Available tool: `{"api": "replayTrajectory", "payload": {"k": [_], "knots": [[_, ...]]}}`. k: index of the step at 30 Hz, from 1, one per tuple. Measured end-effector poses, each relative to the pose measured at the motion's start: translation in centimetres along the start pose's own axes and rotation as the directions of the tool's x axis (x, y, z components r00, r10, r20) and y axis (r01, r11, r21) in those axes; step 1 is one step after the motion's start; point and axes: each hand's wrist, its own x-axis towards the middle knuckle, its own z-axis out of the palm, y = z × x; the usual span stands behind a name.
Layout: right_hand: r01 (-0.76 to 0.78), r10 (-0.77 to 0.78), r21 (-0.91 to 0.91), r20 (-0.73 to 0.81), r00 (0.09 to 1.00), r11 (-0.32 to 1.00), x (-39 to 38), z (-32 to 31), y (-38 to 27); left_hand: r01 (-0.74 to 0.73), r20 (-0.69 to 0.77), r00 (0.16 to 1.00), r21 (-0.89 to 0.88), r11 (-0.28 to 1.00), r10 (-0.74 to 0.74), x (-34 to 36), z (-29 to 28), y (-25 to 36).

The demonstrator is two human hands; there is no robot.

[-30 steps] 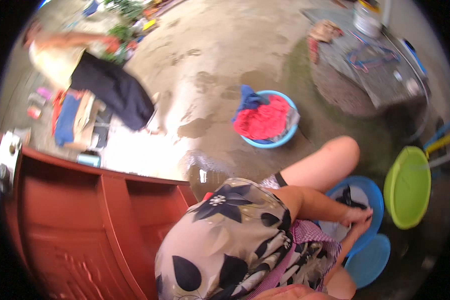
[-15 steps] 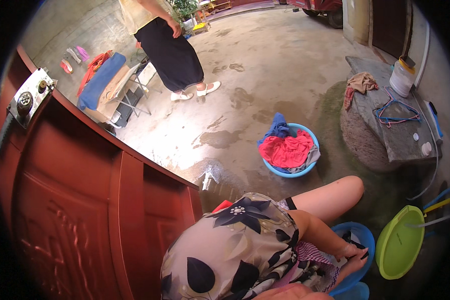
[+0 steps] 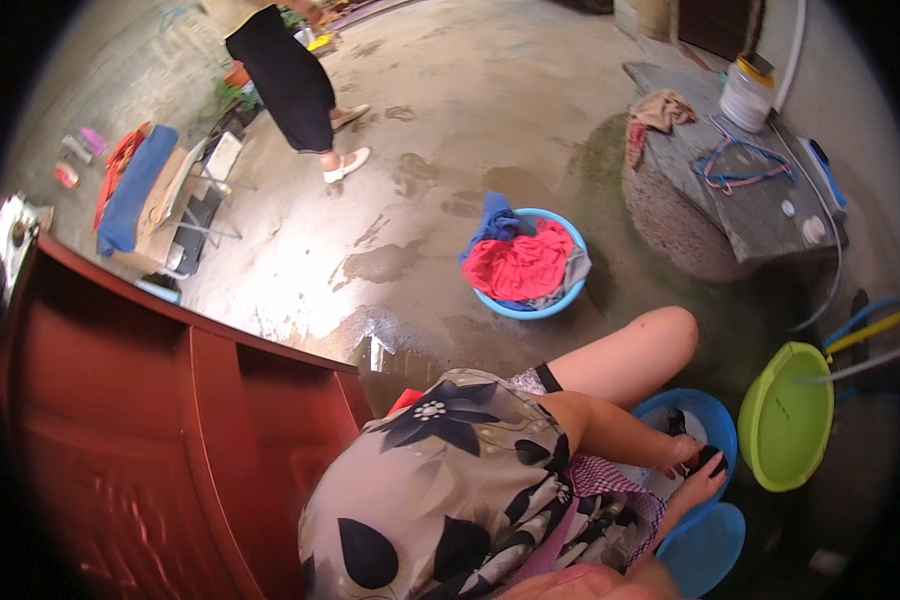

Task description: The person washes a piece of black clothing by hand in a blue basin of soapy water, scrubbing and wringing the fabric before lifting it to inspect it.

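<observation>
My left hand [image 3: 682, 453] reaches over the blue basin [image 3: 712, 412], its fingers closed on a small black cloth [image 3: 711, 461]. Close against it, my right hand [image 3: 703, 483] grips the same cloth from the nearer side. The cloth is bunched between both hands, so its kind cannot be made out. More black fabric [image 3: 676, 421] shows inside the basin, along with whitish water or fabric. A checked pink and white cloth [image 3: 620, 478] hangs beside my forearms and hides part of the basin.
Another blue basin [image 3: 705, 552] stands nearer; a green basin [image 3: 788, 418] leans at right. A light-blue basin [image 3: 538, 313] holds red, blue and grey clothes. A stone slab [image 3: 705, 205] carries hangers and a jar. Red door [image 3: 120, 440] at left; a person in a black skirt [image 3: 288, 85] stands beyond.
The view has shifted, so surroundings sit further left and higher. The other person's feet have changed position, in a stride. My hands remain at the basin, with the black cloth now more visible between them.
</observation>
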Motion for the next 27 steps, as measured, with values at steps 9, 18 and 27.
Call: {"api": "replayTrajectory", "payload": {"k": [9,18,27], "knots": [[0.280,-0.286,-0.075,-0.074,0.955,0.957,-1.7,-0.8,-1.4,0.004,0.071,0.997,-0.212,0.977,0.011,1.6,-0.2,0.0],[0.550,-0.551,0.039,0.102,0.828,0.834,-8.2,0.3,-6.6,-0.131,0.118,0.984,-0.048,0.990,0.136,1.1,-0.4,-0.8],[-0.078,0.078,0.013,-0.031,0.996,0.997,-2.8,-0.1,0.8,-0.303,-0.188,0.932,0.059,0.951,0.309,-1.7,1.2,-0.2]]}}
